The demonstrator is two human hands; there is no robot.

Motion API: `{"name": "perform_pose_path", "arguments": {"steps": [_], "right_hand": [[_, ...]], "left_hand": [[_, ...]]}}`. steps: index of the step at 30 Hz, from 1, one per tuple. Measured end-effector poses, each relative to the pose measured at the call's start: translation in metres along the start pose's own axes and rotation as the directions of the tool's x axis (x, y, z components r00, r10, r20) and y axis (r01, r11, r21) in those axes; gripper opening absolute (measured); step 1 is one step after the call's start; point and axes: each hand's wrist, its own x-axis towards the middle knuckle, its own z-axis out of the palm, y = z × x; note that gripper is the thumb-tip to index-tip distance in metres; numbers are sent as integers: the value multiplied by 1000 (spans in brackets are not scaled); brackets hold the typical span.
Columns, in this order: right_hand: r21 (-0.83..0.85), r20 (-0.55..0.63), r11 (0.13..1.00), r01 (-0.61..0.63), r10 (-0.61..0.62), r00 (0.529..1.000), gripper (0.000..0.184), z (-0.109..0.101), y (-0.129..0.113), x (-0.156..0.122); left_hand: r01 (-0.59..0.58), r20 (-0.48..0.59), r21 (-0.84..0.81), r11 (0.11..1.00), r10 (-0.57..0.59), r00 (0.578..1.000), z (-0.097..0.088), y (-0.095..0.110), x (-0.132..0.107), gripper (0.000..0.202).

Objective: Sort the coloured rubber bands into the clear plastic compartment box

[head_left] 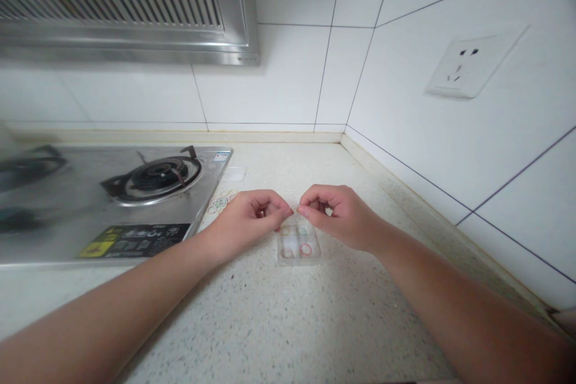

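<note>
Over a small clear plastic box with compartments, my two hands meet almost fingertip to fingertip. My left hand is closed in a pinch, and so is my right hand. Between the fingertips a thin bit of what looks like a small rubber band barely shows; the fingers hide most of it. Inside the box lie a red rubber band, a brownish rubber band and a greenish one. My hands cover the box's far end. Left of my left hand, several coloured rubber bands lie loose on the counter.
A speckled stone counter carries everything. On the left is a steel gas stove with a black burner, under a range hood. A clear plastic lid-like piece lies beside the stove. The tiled right wall has a socket.
</note>
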Motion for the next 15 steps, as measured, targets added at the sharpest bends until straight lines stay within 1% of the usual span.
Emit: {"name": "perform_pose_path", "arguments": {"steps": [7, 11, 15], "right_hand": [[17, -3, 1000, -18, 18, 1000, 24, 0, 0, 0], [34, -15, 998, -44, 45, 999, 25, 0, 1, 0], [40, -10, 998, -44, 45, 999, 26, 1, 2, 0]], "left_hand": [[-1, 14, -11, 1000, 1, 1000, 0, 2, -1, 26], [2, 0, -18, 1000, -2, 1000, 0, 2, 0, 27], [9, -9, -41, 999, -9, 1000, 0, 1, 1, 30]]}}
